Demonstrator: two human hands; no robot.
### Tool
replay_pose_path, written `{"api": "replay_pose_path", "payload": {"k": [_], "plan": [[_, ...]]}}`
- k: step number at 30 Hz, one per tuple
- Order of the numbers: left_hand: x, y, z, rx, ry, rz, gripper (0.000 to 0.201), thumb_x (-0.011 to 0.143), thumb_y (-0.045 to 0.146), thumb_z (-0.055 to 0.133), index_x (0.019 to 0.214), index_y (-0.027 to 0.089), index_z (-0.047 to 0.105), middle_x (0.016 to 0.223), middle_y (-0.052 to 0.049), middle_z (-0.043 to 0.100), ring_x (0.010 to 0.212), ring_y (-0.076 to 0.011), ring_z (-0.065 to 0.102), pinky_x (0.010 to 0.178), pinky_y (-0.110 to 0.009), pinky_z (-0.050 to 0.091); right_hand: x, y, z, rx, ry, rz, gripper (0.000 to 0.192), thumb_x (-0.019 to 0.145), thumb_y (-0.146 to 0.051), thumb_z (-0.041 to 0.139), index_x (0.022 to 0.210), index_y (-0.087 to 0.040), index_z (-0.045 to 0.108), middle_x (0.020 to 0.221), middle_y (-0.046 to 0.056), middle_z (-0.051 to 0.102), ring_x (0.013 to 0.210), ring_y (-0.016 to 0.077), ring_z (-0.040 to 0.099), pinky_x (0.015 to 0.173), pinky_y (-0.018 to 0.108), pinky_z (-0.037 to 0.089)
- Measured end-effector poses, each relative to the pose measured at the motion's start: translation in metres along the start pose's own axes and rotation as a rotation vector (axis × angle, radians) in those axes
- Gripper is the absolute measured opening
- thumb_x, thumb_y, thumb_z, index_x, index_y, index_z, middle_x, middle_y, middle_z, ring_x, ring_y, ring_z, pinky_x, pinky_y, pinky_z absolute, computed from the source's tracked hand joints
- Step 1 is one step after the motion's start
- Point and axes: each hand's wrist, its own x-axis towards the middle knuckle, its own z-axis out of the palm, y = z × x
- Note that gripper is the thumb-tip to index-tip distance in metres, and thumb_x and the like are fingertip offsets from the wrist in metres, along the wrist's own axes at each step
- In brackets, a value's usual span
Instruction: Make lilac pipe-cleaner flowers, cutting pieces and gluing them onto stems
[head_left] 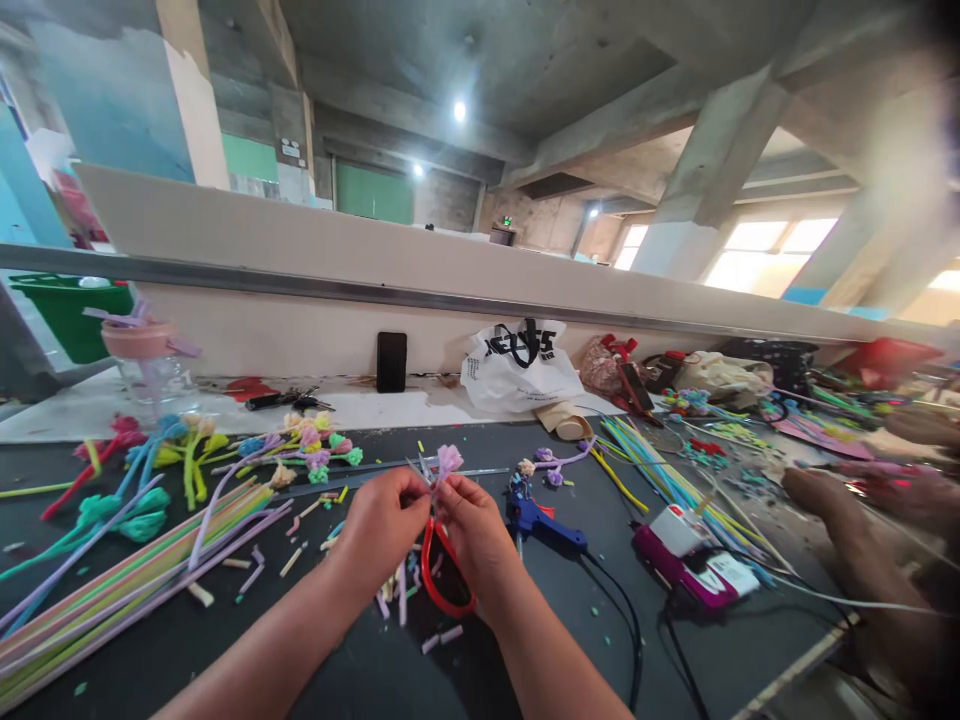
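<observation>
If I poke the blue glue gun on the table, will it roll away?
Probably not. The blue glue gun lies flat on its side on the dark table, and its angular shape looks unlikely to roll. Its black cord would likely drag behind.

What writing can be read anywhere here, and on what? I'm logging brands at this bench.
Nothing reads clearly.
White bag: bold black print, creased and partly covered by its handles; no letters certain.
Purple and white box: label text too small to read.
Sign on the pillar: too small.
Green lit sign at the back: blurred.
The left hand and right hand hold a fuzzy flower; it bears no writing.
</observation>
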Motion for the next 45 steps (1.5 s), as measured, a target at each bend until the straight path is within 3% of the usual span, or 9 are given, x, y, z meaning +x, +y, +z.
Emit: {"api": "replay_pose_path", "payload": {"k": [6, 16, 19, 23, 26, 28, 30, 37, 45], "plan": [[-0.005, -0.009, 0.01, 0.248, 0.095, 0.195, 0.011, 0.073, 0.016, 0.046, 0.065, 0.018, 0.053, 0.067, -0.001, 0.055, 0.062, -0.0135, 0.049, 0.058, -0.025, 0.033, -0.002, 0.002, -0.002, -0.362, 0.127, -0.038, 0.023, 0.06, -0.029, 0.071, 0.054, -0.015, 0.054, 0.046, -0.007, 0.043, 0.043, 0.0052, 0.03, 0.044, 0.019, 0.023], [0.001, -0.011, 0.001, 0.184, -0.073, 0.138, 0.017, 0.076, 0.02, 0.045, 0.068, 0.018, 0.059, 0.07, -0.002, 0.058, 0.067, -0.0136, 0.05, 0.061, -0.024, 0.031, -0.001, 0.005, -0.003, -0.929, 0.21, -0.343, 0.013, 0.066, -0.021, 0.054, 0.054, -0.018, 0.053, 0.056, -0.003, 0.049, 0.057, 0.0122, 0.041, 0.054, 0.023, 0.03], [0.005, -0.008, -0.007, -0.058, -0.203, -0.001, 0.02, 0.074, 0.024, 0.048, 0.056, 0.016, 0.051, 0.054, 0.002, 0.046, 0.053, -0.0097, 0.041, 0.052, -0.022, 0.026, -0.003, -0.001, -0.003, -0.871, 0.116, -0.33, 0.013, 0.066, -0.019, 0.055, 0.054, -0.018, 0.052, 0.055, -0.004, 0.047, 0.056, 0.0118, 0.04, 0.054, 0.023, 0.03], [0.002, -0.002, -0.01, -0.769, -0.568, -0.386, 0.025, 0.067, 0.033, 0.059, 0.058, 0.016, 0.043, 0.046, 0.008, 0.029, 0.039, -0.004, 0.022, 0.042, -0.02, 0.016, -0.009, -0.009, -0.001, -0.362, -0.087, -0.173, 0.011, 0.066, -0.025, 0.063, 0.062, -0.018, 0.056, 0.056, -0.005, 0.047, 0.053, 0.0098, 0.04, 0.053, 0.022, 0.033], [-0.005, 0.002, -0.005, -1.168, -0.777, -0.506, 0.027, 0.061, 0.029, 0.066, 0.062, 0.016, 0.043, 0.049, 0.009, 0.029, 0.039, -0.002, 0.018, 0.039, -0.018, 0.012, -0.012, -0.012, 0.001, -0.054, -0.148, -0.094, 0.015, 0.062, -0.025, 0.071, 0.064, -0.018, 0.058, 0.061, -0.004, 0.049, 0.052, 0.0078, 0.041, 0.051, 0.021, 0.034], [-0.008, 0.003, -0.001, -1.235, -0.732, -0.486, 0.027, 0.061, 0.028, 0.067, 0.061, 0.015, 0.044, 0.048, 0.008, 0.031, 0.038, -0.0015, 0.019, 0.038, -0.017, 0.012, -0.011, -0.014, 0.002, 0.033, -0.162, -0.069, 0.016, 0.061, -0.023, 0.073, 0.063, -0.017, 0.058, 0.061, -0.004, 0.05, 0.052, 0.0068, 0.042, 0.051, 0.02, 0.035], [-0.008, 0.004, 0.002, -1.154, -0.557, -0.446, 0.026, 0.062, 0.031, 0.067, 0.06, 0.014, 0.047, 0.046, 0.008, 0.034, 0.037, -0.0016, 0.021, 0.038, -0.017, 0.015, -0.009, -0.014, 0.002, 0.069, -0.162, -0.051, 0.015, 0.061, -0.021, 0.074, 0.062, -0.017, 0.059, 0.061, -0.004, 0.052, 0.053, 0.0067, 0.044, 0.053, 0.019, 0.037], [-0.002, 0.006, 0.005, -0.567, -0.144, -0.152, 0.021, 0.064, 0.033, 0.061, 0.062, 0.012, 0.061, 0.054, 0.003, 0.052, 0.051, -0.0078, 0.042, 0.051, -0.02, 0.033, 0.001, -0.009, -0.005, -0.067, 0.011, -0.094, 0.016, 0.06, -0.026, 0.075, 0.063, -0.017, 0.062, 0.059, -0.003, 0.057, 0.055, 0.0079, 0.047, 0.057, 0.02, 0.038], [0.0, -0.005, 0.005, -0.217, -0.115, -0.038, 0.025, 0.072, 0.034, 0.051, 0.068, 0.014, 0.066, 0.059, 0.002, 0.057, 0.058, -0.0114, 0.047, 0.054, -0.021, 0.034, 0.005, -0.005, -0.013, -0.252, 0.122, -0.061, 0.024, 0.061, -0.031, 0.073, 0.055, -0.016, 0.055, 0.048, -0.006, 0.046, 0.046, 0.0055, 0.036, 0.048, 0.018, 0.03]]}}
